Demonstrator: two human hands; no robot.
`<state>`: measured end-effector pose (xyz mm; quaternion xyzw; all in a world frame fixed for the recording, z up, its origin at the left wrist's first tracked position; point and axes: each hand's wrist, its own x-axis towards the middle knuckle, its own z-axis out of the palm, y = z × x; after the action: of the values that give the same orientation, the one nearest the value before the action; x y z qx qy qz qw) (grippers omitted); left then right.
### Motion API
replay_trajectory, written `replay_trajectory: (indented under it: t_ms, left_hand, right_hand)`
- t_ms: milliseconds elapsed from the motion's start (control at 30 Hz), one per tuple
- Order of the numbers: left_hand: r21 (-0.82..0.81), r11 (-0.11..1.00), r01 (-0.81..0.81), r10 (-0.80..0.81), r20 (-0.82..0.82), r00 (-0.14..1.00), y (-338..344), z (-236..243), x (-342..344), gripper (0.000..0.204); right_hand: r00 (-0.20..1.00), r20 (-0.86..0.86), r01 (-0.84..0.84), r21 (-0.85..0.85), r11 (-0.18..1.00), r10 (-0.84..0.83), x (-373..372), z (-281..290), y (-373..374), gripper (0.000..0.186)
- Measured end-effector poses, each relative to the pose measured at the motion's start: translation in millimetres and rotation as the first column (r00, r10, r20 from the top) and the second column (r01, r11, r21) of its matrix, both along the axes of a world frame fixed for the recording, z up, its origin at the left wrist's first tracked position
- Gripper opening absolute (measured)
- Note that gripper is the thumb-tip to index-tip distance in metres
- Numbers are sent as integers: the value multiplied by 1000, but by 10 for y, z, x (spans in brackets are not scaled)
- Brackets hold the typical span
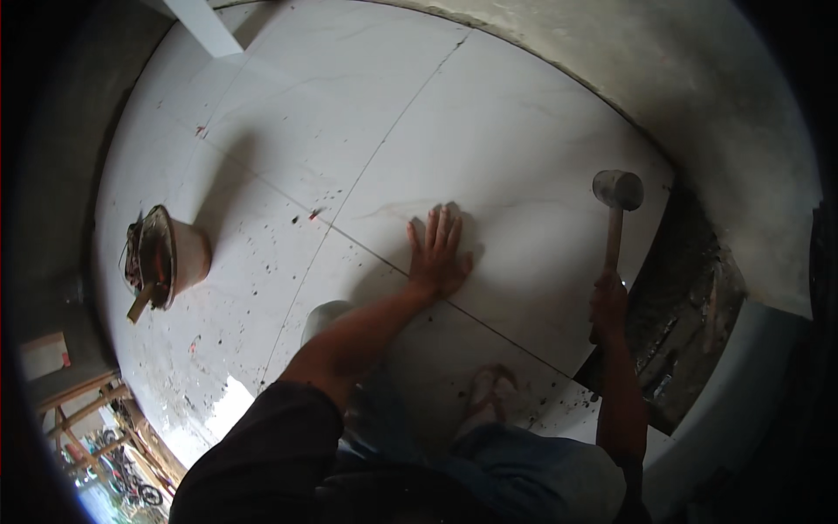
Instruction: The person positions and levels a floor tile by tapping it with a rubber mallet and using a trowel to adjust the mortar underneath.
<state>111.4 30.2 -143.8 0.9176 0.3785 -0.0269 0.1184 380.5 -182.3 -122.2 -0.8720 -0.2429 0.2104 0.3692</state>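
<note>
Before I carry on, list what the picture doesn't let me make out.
All in the head view:
- Left hand: palm, hidden by the hand's back.
- Mallet: handle section covered by the right hand; whether its head touches the tile, unclear from this angle.
- White strip: far end, cut off by the top edge.
- Bike: details, too small.

building site; part-tiled floor (532,253), cement wall (724,87)

Room above tile (532,249) between obstacles: left hand (440,260) and mallet (615,217).
</note>
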Motion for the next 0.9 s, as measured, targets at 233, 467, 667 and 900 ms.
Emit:
replay_trajectory:
  t_ms: [233, 467, 667, 900]
  left_hand:
    - [-9, 991, 136, -136, -9, 991, 1768, -31, 1819, 66]
    - [126, 985, 117, -127, 76, 989, 2850, -144, 2961, 75]
    - [127, 984, 125, -141, 120, 983, 3094, -126, 3205, 75]
    - [138, 980, 144, -162, 124, 979, 3226, -55, 3354, 66]
  right_hand:
    - [975, -213, 40, -90, 995, -59, -63, 241, -120, 48]
    - [987, -152, -85, -218, 972, 53, -197, 238, -447, 43]
    - [879, -397, 227, -138, 964, -264, -179, 672, -170, 44]
    - [994, -108, -18, -358, 934, -23, 16, 333, -72, 35]
